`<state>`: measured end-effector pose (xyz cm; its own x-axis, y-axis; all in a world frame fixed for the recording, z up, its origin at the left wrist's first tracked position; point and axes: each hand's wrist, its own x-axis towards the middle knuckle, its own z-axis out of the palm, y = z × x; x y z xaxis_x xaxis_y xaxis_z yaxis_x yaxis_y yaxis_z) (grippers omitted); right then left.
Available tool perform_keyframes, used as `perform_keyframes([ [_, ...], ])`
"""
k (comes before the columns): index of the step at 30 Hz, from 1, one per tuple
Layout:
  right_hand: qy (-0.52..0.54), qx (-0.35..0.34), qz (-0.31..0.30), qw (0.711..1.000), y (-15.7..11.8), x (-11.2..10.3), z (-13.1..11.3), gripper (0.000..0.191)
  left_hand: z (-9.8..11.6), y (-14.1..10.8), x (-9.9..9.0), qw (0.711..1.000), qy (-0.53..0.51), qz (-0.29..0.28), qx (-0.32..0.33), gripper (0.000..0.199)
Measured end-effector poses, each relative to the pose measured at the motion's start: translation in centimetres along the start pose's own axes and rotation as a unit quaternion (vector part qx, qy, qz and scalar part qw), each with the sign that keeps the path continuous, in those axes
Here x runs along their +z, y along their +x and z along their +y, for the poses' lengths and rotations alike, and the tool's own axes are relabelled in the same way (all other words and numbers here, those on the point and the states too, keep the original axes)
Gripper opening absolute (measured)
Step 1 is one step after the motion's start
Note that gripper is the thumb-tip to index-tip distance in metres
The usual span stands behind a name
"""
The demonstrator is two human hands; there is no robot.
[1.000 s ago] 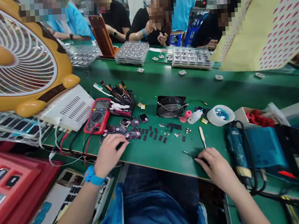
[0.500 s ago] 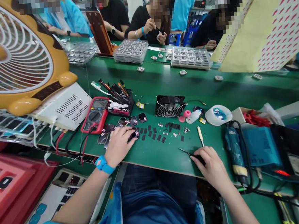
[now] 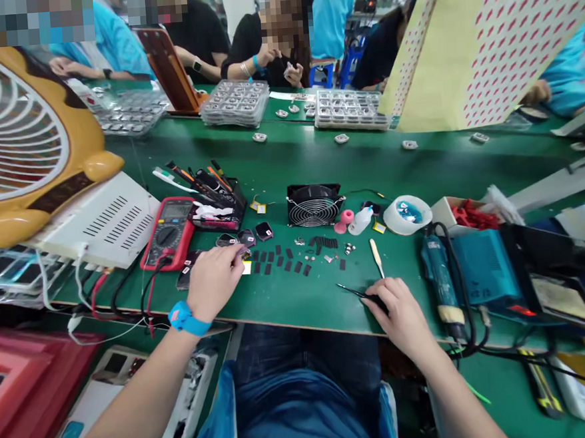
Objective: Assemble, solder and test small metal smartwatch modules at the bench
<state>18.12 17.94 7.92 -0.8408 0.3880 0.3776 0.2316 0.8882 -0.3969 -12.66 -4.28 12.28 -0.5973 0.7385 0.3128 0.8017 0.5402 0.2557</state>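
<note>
On the left of the green bench [image 3: 288,299], my left hand [image 3: 217,277] is closed on a small dark device, mostly hidden by the fingers. A yellow-and-white piece [image 3: 246,267] shows at its fingertips. My right hand [image 3: 393,305] grips dark tweezers [image 3: 353,291], whose tips point left over the bench. Between the hands lie several black strips [image 3: 288,266] and tiny metal parts [image 3: 348,248]. Beyond my left hand are small dark devices [image 3: 264,231]. A cream-handled tool [image 3: 376,256] lies just past my right hand.
Behind the parts stand a black fan [image 3: 314,205], a bottle [image 3: 361,221] and a white round tub [image 3: 407,215]. A red multimeter [image 3: 168,233] is at left, a teal soldering station [image 3: 486,269] at right. Several people sit across the bench near stacked trays [image 3: 235,104].
The whole view has shifted. My left hand has lifted a dark device from the group, and the yellow-and-white piece now shows beside it. My right hand still holds the tweezers.
</note>
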Motion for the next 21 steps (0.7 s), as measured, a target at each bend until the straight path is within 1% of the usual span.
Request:
perform_keyframes([
  [1, 0.0, 0.004, -0.002, 1.0, 0.1, 0.0, 0.0, 0.017, 0.5, -0.1, 0.0, 0.999, -0.039, -0.01, -0.009, 0.033],
  [2, -0.002, 0.007, -0.003, 1.0, 0.2, 0.1, -0.1, 0.018, 1.2, -0.3, 0.0, 0.994, -0.102, -0.034, -0.021, 0.033],
  [3, -0.006, 0.01, -0.004, 1.0, 0.4, 0.1, -0.1, 0.019, 2.1, -0.6, 0.3, 0.98, -0.182, -0.072, -0.034, 0.034],
  [4, -0.011, 0.014, -0.007, 1.0, 0.6, 0.1, -0.2, 0.02, 3.1, -0.9, 0.6, 0.954, -0.271, -0.118, -0.049, 0.035],
  [6, -0.024, 0.024, -0.009, 0.999, 1.0, 0.1, -0.6, 0.02, 5.2, -1.7, 1.6, 0.884, -0.416, -0.202, -0.073, 0.037],
  [7, -0.027, 0.027, -0.005, 0.999, 1.1, 0.0, -0.9, 0.019, 6.2, -2.1, 2.1, 0.858, -0.453, -0.228, -0.079, 0.038],
  [8, -0.025, 0.027, 0.001, 0.999, 1.3, 0.0, -1.4, 0.017, 7.0, -2.5, 2.7, 0.845, -0.471, -0.239, -0.083, 0.039],
  [9, -0.015, 0.023, 0.01, 1.0, 1.4, 0.1, -1.9, 0.016, 7.7, -2.8, 3.1, 0.844, -0.473, -0.237, -0.084, 0.039],
  [10, 0.005, 0.015, 0.02, 1.0, 1.4, 0.1, -2.5, 0.014, 8.2, -3.1, 3.5, 0.855, -0.46, -0.227, -0.08, 0.038],
  [12, 0.061, -0.013, 0.028, 0.998, 1.4, 0.6, -3.9, 0.01, 8.6, -3.5, 3.8, 0.897, -0.397, -0.189, -0.05, 0.035],
  [14, 0.107, -0.044, 0.011, 0.993, 1.3, 1.3, -5.2, 0.009, 8.4, -3.7, 3.7, 0.937, -0.321, -0.137, 0.005, 0.033],
  [15, 0.118, -0.057, -0.006, 0.991, 1.2, 1.7, -5.7, 0.012, 8.2, -3.7, 3.5, 0.948, -0.292, -0.117, 0.036, 0.031],
  [17, 0.117, -0.073, -0.042, 0.99, 1.1, 2.5, -6.5, 0.021, 7.7, -3.6, 3.2, 0.955, -0.263, -0.101, 0.097, 0.029],
  [19, 0.104, -0.078, -0.062, 0.99, 1.0, 3.1, -6.8, 0.027, 7.3, -3.7, 3.0, 0.946, -0.261, -0.12, 0.149, 0.031],
  [21, 0.097, -0.077, -0.062, 0.99, 1.1, 3.4, -6.9, 0.028, 7.0, -4.0, 3.1, 0.936, -0.265, -0.138, 0.187, 0.032],
])
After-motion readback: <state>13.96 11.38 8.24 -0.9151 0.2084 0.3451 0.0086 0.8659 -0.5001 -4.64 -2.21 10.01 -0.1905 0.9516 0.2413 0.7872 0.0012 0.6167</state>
